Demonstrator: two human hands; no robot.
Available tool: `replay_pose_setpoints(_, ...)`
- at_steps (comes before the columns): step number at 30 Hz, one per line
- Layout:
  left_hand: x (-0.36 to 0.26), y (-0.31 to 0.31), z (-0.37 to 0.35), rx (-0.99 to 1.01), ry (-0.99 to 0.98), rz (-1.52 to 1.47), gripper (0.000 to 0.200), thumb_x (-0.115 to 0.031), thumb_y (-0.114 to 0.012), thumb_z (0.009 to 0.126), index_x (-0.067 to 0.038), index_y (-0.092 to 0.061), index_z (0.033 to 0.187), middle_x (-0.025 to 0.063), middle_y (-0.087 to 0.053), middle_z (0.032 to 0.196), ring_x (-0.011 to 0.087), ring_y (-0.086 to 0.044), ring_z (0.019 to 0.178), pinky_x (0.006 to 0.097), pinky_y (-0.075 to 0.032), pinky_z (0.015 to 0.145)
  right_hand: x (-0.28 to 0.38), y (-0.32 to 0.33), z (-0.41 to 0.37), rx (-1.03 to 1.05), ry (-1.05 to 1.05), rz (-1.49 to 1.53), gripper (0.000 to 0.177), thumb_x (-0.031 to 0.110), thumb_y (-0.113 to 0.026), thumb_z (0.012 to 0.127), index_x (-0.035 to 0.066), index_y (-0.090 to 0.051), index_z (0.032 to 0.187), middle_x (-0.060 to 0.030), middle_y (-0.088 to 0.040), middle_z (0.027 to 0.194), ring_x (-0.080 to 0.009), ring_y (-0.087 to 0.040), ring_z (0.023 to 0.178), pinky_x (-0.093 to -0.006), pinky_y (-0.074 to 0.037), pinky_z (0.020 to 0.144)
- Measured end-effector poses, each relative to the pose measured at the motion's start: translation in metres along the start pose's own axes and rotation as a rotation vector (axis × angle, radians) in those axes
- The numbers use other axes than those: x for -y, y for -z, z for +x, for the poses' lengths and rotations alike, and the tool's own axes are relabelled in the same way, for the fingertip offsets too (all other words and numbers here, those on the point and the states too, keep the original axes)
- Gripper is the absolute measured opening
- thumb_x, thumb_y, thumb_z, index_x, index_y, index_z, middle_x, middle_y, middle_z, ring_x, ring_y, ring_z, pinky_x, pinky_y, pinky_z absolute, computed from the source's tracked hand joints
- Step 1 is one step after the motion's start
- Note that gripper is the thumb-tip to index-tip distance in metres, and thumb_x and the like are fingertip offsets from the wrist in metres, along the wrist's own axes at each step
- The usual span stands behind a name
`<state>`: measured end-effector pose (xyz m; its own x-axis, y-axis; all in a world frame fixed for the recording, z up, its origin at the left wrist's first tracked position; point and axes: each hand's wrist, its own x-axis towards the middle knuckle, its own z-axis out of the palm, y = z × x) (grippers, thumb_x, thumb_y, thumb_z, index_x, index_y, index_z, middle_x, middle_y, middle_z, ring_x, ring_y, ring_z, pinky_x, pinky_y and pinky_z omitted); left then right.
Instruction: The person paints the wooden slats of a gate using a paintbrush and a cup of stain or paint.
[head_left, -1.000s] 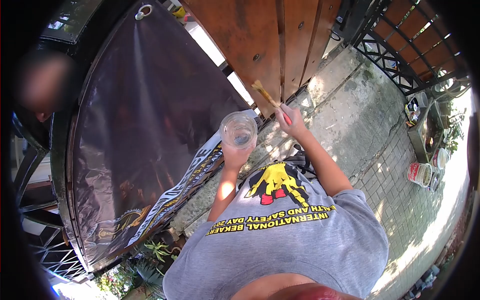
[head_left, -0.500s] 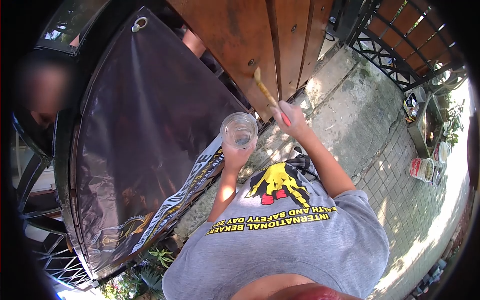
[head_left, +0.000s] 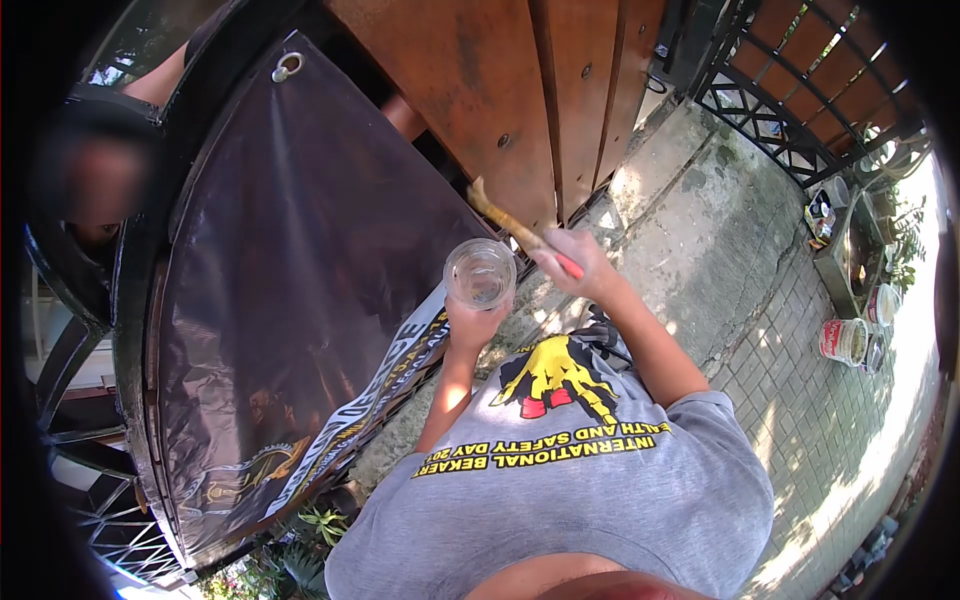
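My left hand [head_left: 478, 318] is wrapped round a clear round container [head_left: 480, 273], held open side up in front of the banner's edge. My right hand [head_left: 575, 263] grips a brush [head_left: 511, 224] with a yellowish shaft and a red end. The brush's tip points up and left, near the lower left edge of the brown wooden boards [head_left: 460, 90]; whether it touches them I cannot tell. The container sits just below and left of the brush.
A dark banner [head_left: 290, 220] hangs at the left on a black metal frame. Behind it are parts of another person [head_left: 105, 180]. Pale concrete [head_left: 690, 220] and paving [head_left: 760, 350] lie at the right, with tubs [head_left: 843, 341] near a planter. A slatted gate [head_left: 790, 70] stands at upper right.
The brush tip has moved left and down from the board's face towards its lower edge, and my right hand has dropped slightly. A bare arm now shows at upper left.
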<state>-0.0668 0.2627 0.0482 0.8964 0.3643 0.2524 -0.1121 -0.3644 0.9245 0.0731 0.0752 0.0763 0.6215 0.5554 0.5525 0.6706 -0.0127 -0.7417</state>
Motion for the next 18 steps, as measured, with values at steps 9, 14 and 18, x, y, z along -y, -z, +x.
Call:
replay_pose_setpoints(9, 0.009, 0.012, -0.008, -0.055, -0.005, 0.014, 0.068, -0.002, -0.087, 0.076, 0.001, -0.051, 0.135, 0.0092, -0.065, 0.116, 0.0164, -0.067, 0.098, 0.0310, -0.056, 0.086, -0.126, -0.001, -0.057, -0.503, -0.542, -0.222, 0.029, 0.016, -0.056, 0.106, 0.000, -0.058, 0.082, -0.0095, -0.048, 0.060, -0.0178, -0.043, 0.050, -0.0343, -0.034, 0.049)
replay_pose_setpoints(14, 0.007, 0.011, -0.007, -0.026, 0.018, 0.049, 0.066, -0.004, -0.087, 0.077, 0.001, -0.053, 0.133, 0.0100, -0.066, 0.117, 0.0165, -0.067, 0.098, 0.0312, -0.056, 0.086, -0.021, 0.011, 0.004, -0.265, -0.164, -0.172, 0.031, 0.017, -0.066, 0.099, 0.002, -0.052, 0.076, -0.0140, -0.046, 0.062, -0.0293, -0.047, 0.051, -0.0412, -0.039, 0.050)
replay_pose_setpoints(18, 0.006, 0.006, 0.000, -0.016, 0.006, 0.032, 0.067, -0.005, -0.088, 0.077, 0.001, -0.053, 0.133, 0.0099, -0.067, 0.116, 0.0162, -0.067, 0.100, 0.0318, -0.056, 0.087, -0.005, 0.005, 0.007, -0.020, 0.086, -0.128, 0.019, 0.012, -0.068, 0.095, 0.002, -0.059, 0.082, -0.0134, -0.054, 0.065, -0.0304, -0.051, 0.051, -0.0415, -0.042, 0.051)
